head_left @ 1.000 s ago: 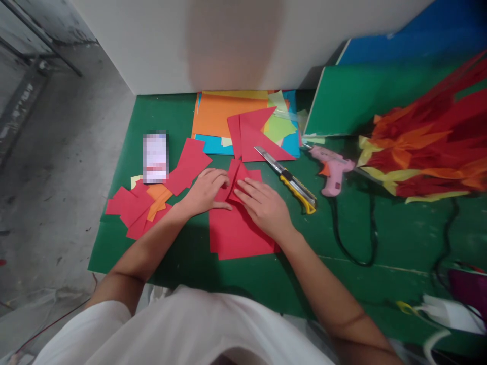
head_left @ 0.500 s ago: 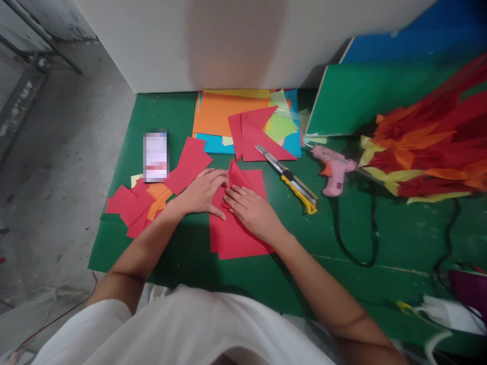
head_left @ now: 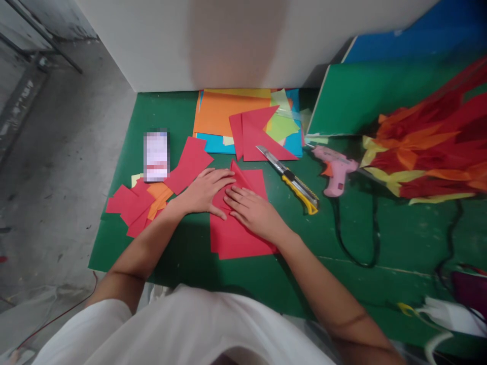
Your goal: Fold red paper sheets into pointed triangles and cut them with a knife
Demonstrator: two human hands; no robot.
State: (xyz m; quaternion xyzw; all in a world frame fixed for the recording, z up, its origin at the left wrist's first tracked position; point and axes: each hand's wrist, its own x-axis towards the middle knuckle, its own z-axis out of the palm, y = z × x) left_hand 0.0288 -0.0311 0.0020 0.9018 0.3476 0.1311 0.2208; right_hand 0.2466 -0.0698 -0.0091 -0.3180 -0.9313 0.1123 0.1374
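A red sheet of paper lies on the green table in front of me, its far corner folded over into a pointed flap. My left hand rests flat on the left part of that fold, fingers stretched out. My right hand lies flat on the sheet beside it, fingertips pressing the crease. Neither hand grips anything.
A phone and loose red and orange paper pieces lie at the left. A stack of coloured sheets lies behind, a yellow utility knife and a pink glue gun with a black cord to the right, and a red-orange paper shape further right.
My right hand slid left and nearer along the fold. My left hand's fingers stretched further over the flap, which now lies flatter.
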